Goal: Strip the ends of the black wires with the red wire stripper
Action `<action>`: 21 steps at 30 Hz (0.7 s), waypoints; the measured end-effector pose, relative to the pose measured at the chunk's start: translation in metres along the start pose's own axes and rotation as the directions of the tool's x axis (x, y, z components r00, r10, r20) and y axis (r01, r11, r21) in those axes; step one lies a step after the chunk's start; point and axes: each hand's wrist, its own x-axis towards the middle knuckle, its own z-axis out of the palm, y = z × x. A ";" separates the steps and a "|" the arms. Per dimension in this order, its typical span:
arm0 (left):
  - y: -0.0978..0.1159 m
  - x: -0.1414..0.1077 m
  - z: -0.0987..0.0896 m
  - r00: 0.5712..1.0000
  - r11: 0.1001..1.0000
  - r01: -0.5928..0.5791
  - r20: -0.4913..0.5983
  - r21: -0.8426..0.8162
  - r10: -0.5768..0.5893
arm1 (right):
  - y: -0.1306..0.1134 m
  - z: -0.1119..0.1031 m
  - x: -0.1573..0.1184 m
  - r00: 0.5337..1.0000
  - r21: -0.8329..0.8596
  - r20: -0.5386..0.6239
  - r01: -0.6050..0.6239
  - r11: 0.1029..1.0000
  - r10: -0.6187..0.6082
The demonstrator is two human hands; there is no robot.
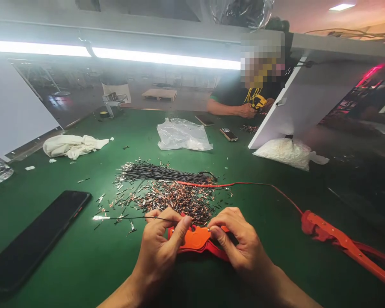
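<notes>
My left hand (165, 237) is closed, pinching a thin black wire (133, 218) between thumb and fingers. The wire's pale, shiny end (100, 218) sticks out to the left. Opposite it, my right hand (235, 237) is closed in a pinch; a tiny silvery spot shows at its fingertips, too small to name. Beneath and between both hands lies an orange and red hand tool (195, 238), partly covered by them. Just beyond is a heap of short wire pieces (176, 199) with coppery and silvery ends. Behind the heap lies a bundle of black wires (167, 172).
A second orange hand tool (343, 241) lies right, with a red strip (224, 185) running to the heap. A dark phone (38, 239) lies left. Farther back are a clear plastic bag (182, 134), a white cloth (72, 146) and a filled bag (284, 152). A person (231, 96) sits opposite.
</notes>
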 end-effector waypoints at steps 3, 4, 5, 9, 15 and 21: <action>0.000 -0.001 0.001 1.000 1.000 -0.018 0.012 -0.006 0.018 | -0.001 0.003 -0.001 1.000 0.033 0.016 0.009 0.999 -0.010; 0.000 -0.002 0.002 0.999 1.000 -0.026 0.021 -0.008 0.027 | -0.002 0.005 0.000 0.999 0.036 0.014 0.042 0.998 -0.042; 0.001 -0.003 0.003 0.999 0.999 -0.034 0.031 -0.009 0.034 | -0.003 0.006 0.000 0.996 0.034 0.008 0.087 0.996 -0.088; 0.000 -0.007 0.006 0.998 0.999 -0.043 0.048 -0.008 0.043 | -0.006 0.012 0.003 0.978 0.004 -0.016 0.206 0.978 -0.206; -0.006 -0.012 0.006 0.984 0.994 -0.113 0.141 -0.005 0.113 | -0.009 0.011 0.005 0.976 -0.088 -0.067 0.202 0.975 -0.209; 0.007 -0.014 -0.009 0.853 0.829 -0.496 -0.032 0.260 0.520 | 0.001 0.000 0.004 0.983 -0.204 -0.117 0.115 0.972 -0.141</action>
